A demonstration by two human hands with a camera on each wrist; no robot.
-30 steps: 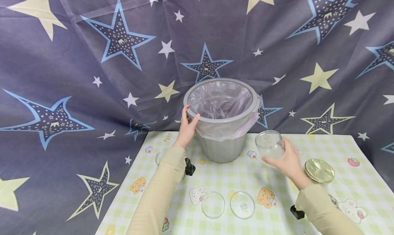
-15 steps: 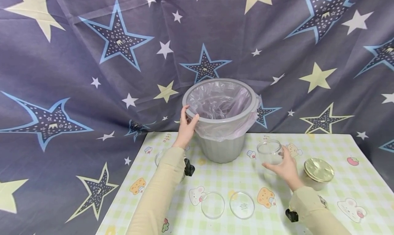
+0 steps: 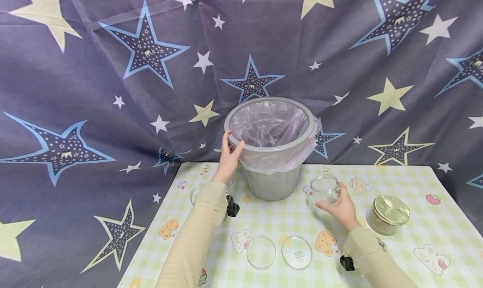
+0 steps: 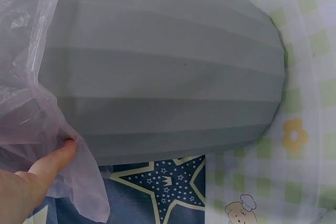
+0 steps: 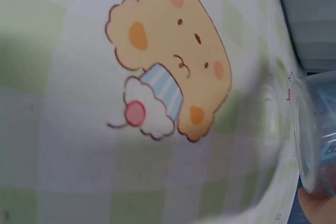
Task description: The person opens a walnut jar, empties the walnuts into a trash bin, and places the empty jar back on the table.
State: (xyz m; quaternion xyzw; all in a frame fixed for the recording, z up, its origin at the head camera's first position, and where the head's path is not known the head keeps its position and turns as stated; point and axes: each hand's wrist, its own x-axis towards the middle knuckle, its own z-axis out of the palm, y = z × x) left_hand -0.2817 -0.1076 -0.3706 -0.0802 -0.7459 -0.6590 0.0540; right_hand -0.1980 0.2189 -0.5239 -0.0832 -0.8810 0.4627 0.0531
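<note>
A grey trash bin (image 3: 271, 185) with a thin, pale purple plastic liner (image 3: 269, 164) folded over its rim stands at the back of the table. My left hand (image 3: 228, 160) grips the bin's near left rim; in the left wrist view the thumb (image 4: 55, 162) presses the liner on the outside. To the right of the bin, my right hand (image 3: 341, 206) holds a clear, wide-mouthed jar (image 3: 324, 184) upright by its side, thumb in front. The jar is at or just above the tabletop; I cannot tell whether it touches. Only part of this jar (image 5: 320, 124) shows in the right wrist view.
Two clear round lids (image 3: 261, 252) lie side by side near the front. A jar with a gold lid (image 3: 390, 210) stands at the right. Another clear round container (image 3: 195, 192) is mostly hidden behind my left forearm. A star-patterned cloth (image 3: 113, 70) hangs behind.
My right hand has moved the clear jar downward and slightly left, away from the gold-lidded jar. My left hand and the bin have stayed in place.
</note>
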